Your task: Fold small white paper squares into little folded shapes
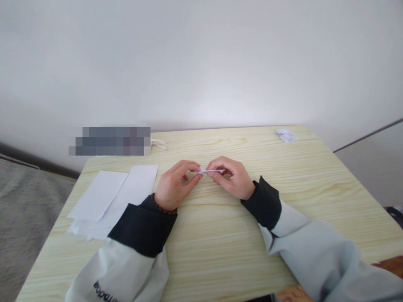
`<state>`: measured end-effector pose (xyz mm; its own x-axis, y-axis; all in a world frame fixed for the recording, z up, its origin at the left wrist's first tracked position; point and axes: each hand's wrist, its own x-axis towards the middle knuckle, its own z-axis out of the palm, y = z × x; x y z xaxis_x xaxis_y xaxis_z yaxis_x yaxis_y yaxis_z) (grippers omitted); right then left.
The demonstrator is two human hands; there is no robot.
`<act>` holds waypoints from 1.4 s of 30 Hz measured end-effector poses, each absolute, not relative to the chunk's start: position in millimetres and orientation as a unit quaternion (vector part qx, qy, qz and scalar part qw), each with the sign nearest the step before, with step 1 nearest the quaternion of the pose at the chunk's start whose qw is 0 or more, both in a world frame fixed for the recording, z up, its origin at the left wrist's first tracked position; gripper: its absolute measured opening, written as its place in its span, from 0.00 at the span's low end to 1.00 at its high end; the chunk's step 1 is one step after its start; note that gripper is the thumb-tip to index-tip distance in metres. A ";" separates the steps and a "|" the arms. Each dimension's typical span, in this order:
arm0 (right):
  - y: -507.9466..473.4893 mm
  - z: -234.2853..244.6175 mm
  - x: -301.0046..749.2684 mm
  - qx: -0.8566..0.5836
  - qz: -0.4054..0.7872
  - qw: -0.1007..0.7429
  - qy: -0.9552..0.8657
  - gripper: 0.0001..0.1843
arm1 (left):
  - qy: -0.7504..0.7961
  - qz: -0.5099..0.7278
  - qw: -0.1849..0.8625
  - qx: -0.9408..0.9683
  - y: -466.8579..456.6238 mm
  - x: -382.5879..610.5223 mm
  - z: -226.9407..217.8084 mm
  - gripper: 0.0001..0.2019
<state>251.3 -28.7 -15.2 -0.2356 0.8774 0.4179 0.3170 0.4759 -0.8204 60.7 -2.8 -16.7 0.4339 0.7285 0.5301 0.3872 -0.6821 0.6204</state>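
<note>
Both of my hands meet over the middle of a light wooden table [220,247]. My left hand [176,184] pinches one end of a small folded strip of white paper [210,171] between thumb and fingertips. My right hand [231,178] pinches the other end, with its fingers curled around it. The strip is held just above the tabletop. A dark bead bracelet [162,206] shows at my left wrist. Both arms wear pale sleeves with dark cuffs.
Several white paper sheets [107,197] lie overlapping at the table's left side. A small crumpled white paper piece [286,135] sits near the far right corner. A white cord loop [159,144] lies at the far edge. A plain white wall stands behind.
</note>
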 end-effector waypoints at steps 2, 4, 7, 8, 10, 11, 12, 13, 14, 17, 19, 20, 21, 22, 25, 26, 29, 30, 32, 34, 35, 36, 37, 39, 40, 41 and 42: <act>-28.7 -15.0 251.2 -0.410 0.297 0.462 -0.728 0.04 | 0.336 0.416 0.206 0.819 -3.1 61.1 -16.3 0.02; -28.8 -14.8 251.2 -0.409 0.292 0.462 -0.730 0.04 | 0.334 0.420 0.205 0.818 -3.3 61.3 -16.1 0.02; -29.0 -14.3 251.1 -0.411 0.286 0.462 -0.732 0.04 | 0.330 0.418 0.209 0.820 -3.4 61.0 -16.2 0.01; -29.0 -14.1 251.1 -0.413 0.285 0.463 -0.731 0.04 | 0.328 0.417 0.211 0.821 -3.4 60.8 -16.2 0.01; -29.1 -13.7 251.1 -0.414 0.285 0.464 -0.730 0.04 | 0.323 0.416 0.212 0.823 -3.2 60.4 -16.2 0.01; -29.1 -13.6 251.1 -0.414 0.286 0.464 -0.729 0.04 | 0.322 0.416 0.212 0.824 -3.2 60.3 -16.1 0.02; -29.1 -13.6 251.1 -0.413 0.287 0.465 -0.728 0.04 | 0.321 0.418 0.210 0.823 -3.1 60.2 -15.8 0.02; -29.2 -13.6 251.2 -0.413 0.288 0.466 -0.728 0.04 | 0.322 0.420 0.206 0.823 -3.1 60.3 -15.5 0.03; -29.2 -13.7 251.3 -0.413 0.290 0.466 -0.727 0.04 | 0.325 0.423 0.202 0.821 -3.1 60.4 -15.0 0.03; -29.3 -14.5 251.3 -0.414 0.297 0.466 -0.723 0.04 | 0.340 0.431 0.183 0.816 -3.3 60.9 -13.3 0.04; -29.3 -15.2 251.2 -0.416 0.303 0.469 -0.718 0.04 | 0.342 0.433 0.173 0.815 -3.5 61.2 -12.1 0.04; -29.3 -15.5 251.2 -0.416 0.307 0.470 -0.715 0.04 | 0.342 0.434 0.170 0.816 -3.6 61.4 -11.7 0.05; -29.3 -15.7 251.1 -0.417 0.311 0.472 -0.712 0.05 | 0.343 0.432 0.169 0.817 -3.7 61.5 -11.3 0.05; -29.3 -15.9 251.1 -0.417 0.315 0.473 -0.709 0.05 | 0.345 0.431 0.170 0.817 -3.8 61.6 -11.0 0.05; -29.3 -16.2 251.2 -0.419 0.319 0.473 -0.706 0.06 | 0.360 0.431 0.175 0.809 -4.4 61.9 -10.8 0.04; -29.4 -16.3 251.2 -0.420 0.319 0.472 -0.706 0.06 | 0.364 0.431 0.177 0.806 -4.5 62.0 -10.9 0.04; -29.4 -16.7 251.2 -0.421 0.319 0.471 -0.706 0.05 | 0.366 0.433 0.178 0.804 -4.7 62.2 -11.1 0.03; -29.4 -16.9 251.2 -0.422 0.320 0.471 -0.706 0.05 | 0.365 0.432 0.177 0.805 -4.7 62.2 -11.1 0.03; -29.3 -17.3 251.0 -0.421 0.321 0.472 -0.705 0.05 | 0.361 0.432 0.175 0.808 -4.8 62.2 -11.0 0.03; -29.3 -17.8 250.9 -0.420 0.321 0.473 -0.705 0.05 | 0.358 0.430 0.175 0.810 -4.9 62.3 -11.0 0.03; -29.3 -18.0 250.9 -0.421 0.321 0.473 -0.704 0.05 | 0.357 0.430 0.177 0.810 -4.9 62.3 -11.1 0.03; -29.3 -18.2 250.9 -0.422 0.321 0.473 -0.703 0.05 | 0.356 0.429 0.180 0.810 -4.9 62.3 -11.3 0.03; -29.3 -18.2 250.9 -0.424 0.321 0.473 -0.703 0.06 | 0.353 0.429 0.185 0.810 -4.8 62.2 -11.7 0.04; -29.4 -18.3 251.1 -0.425 0.321 0.473 -0.702 0.06 | 0.347 0.429 0.196 0.811 -4.5 62.1 -12.6 0.04; -29.4 -18.2 251.1 -0.425 0.320 0.473 -0.702 0.07 | 0.344 0.429 0.201 0.811 -4.2 62.0 -13.1 0.04; -29.4 -18.1 251.2 -0.424 0.320 0.473 -0.703 0.07 | 0.343 0.429 0.204 0.810 -4.0 61.9 -13.6 0.04; -29.4 -18.1 251.3 -0.423 0.319 0.472 -0.705 0.06 | 0.343 0.429 0.205 0.810 -3.9 61.8 -13.9 0.03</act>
<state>251.3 -29.4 -18.1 -0.1971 0.8971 0.3956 0.2941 0.4390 -0.8490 61.8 -3.9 -13.9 0.3966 0.7307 0.5557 0.3795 -0.6816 0.6256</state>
